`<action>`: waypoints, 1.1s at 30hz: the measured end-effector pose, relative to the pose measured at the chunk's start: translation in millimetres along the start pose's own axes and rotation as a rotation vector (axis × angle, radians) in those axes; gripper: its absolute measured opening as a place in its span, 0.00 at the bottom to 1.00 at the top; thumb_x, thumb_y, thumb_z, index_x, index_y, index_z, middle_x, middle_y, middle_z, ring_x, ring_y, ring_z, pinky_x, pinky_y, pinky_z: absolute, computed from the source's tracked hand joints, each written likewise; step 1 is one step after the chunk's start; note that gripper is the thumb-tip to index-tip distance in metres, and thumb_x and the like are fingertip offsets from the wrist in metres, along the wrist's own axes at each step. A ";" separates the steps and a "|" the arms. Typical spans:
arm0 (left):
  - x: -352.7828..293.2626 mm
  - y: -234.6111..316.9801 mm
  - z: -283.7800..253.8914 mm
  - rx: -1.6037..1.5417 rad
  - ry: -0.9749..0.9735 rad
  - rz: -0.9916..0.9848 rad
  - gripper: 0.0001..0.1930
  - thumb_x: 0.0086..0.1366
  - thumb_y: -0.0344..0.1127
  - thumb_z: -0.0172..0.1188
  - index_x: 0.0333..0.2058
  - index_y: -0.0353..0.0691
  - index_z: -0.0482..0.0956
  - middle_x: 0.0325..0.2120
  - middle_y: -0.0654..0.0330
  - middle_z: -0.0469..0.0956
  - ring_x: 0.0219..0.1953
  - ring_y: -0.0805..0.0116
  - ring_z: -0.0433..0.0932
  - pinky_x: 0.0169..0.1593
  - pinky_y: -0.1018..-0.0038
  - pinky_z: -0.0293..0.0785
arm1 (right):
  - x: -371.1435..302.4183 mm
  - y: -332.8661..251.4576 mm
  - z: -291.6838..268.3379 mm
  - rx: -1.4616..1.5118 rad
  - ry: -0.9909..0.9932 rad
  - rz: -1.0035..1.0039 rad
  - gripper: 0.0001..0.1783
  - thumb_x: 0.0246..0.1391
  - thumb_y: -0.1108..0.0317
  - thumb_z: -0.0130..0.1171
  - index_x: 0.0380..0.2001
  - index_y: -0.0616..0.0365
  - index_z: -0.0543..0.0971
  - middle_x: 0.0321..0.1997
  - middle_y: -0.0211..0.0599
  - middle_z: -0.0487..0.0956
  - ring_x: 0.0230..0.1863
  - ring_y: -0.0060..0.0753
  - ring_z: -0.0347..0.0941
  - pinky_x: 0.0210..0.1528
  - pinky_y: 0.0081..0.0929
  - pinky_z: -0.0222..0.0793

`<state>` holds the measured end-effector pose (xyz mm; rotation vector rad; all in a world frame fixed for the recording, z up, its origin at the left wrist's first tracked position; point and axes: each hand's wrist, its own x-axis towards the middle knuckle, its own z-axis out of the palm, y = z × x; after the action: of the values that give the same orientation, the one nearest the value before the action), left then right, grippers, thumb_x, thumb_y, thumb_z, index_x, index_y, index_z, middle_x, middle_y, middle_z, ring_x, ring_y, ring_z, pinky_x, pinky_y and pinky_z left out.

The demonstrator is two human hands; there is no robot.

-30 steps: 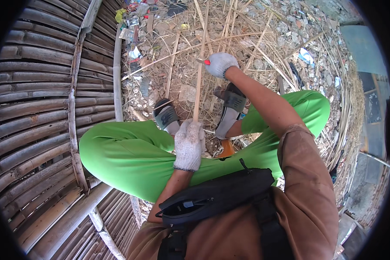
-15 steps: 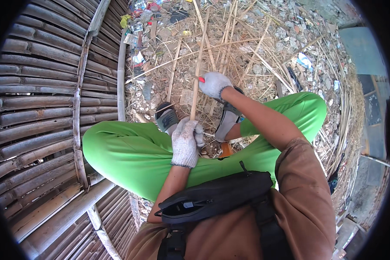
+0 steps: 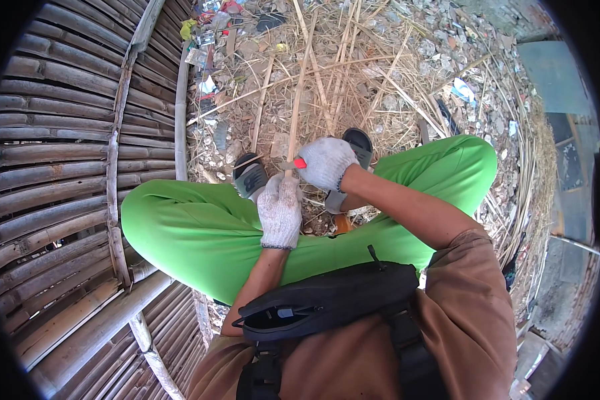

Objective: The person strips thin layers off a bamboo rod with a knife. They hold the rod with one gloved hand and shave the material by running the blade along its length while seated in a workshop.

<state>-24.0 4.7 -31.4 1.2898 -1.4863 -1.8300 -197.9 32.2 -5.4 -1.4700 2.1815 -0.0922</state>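
Note:
Between my bent knees, my left hand (image 3: pixel 280 212) in a white knit glove grips the near end of a long, thin bamboo strip (image 3: pixel 300 93). The strip runs away from me over the littered ground. My gloved right hand (image 3: pixel 328 164) is closed around a knife with a red handle (image 3: pixel 300 163). Its short blade lies across the strip just beyond my left fingers, and the two hands are close together. Most of the handle is hidden inside my right hand.
Bamboo strips (image 3: pixel 263 100) and fine shavings (image 3: pixel 373 80) lie scattered ahead among rubble and plastic scraps. A slatted bamboo wall (image 3: pixel 53 167) rises on my left. My sandalled feet (image 3: pixel 250 177) flank the work. A black bag (image 3: pixel 333 300) hangs at my chest.
My right hand has drawn the knife toward me along the strip, from well ahead to right beside my left hand. The left hand keeps its hold with little movement.

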 end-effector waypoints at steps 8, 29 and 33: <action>-5.7 -3.4 2.9 0.058 -0.024 0.041 0.13 0.75 0.38 0.59 0.46 0.33 0.81 0.21 0.68 0.73 0.20 0.81 0.68 0.23 0.79 0.63 | 63.3 41.6 -6.7 0.018 -0.021 0.194 0.22 0.59 0.50 0.56 0.44 0.54 0.89 0.46 0.53 0.88 0.49 0.55 0.86 0.53 0.52 0.82; -3.4 37.5 -9.9 -0.865 -0.281 -0.478 0.16 0.74 0.38 0.58 0.51 0.32 0.79 0.23 0.63 0.75 0.16 0.74 0.66 0.20 0.74 0.62 | 81.9 69.9 -7.4 0.187 -0.040 0.230 0.28 0.62 0.48 0.52 0.43 0.63 0.87 0.45 0.61 0.87 0.48 0.62 0.85 0.55 0.51 0.80; -9.7 33.6 3.5 -0.244 -0.083 -0.212 0.16 0.72 0.33 0.61 0.54 0.31 0.81 0.20 0.65 0.75 0.15 0.79 0.67 0.19 0.79 0.61 | 34.2 31.6 -14.6 0.067 -0.055 0.173 0.24 0.60 0.49 0.55 0.42 0.57 0.89 0.44 0.57 0.87 0.48 0.57 0.86 0.53 0.52 0.82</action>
<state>-29.4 3.5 3.3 1.3042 -1.1563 -2.1486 -241.1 11.9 -15.6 -1.2282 2.2280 -0.0643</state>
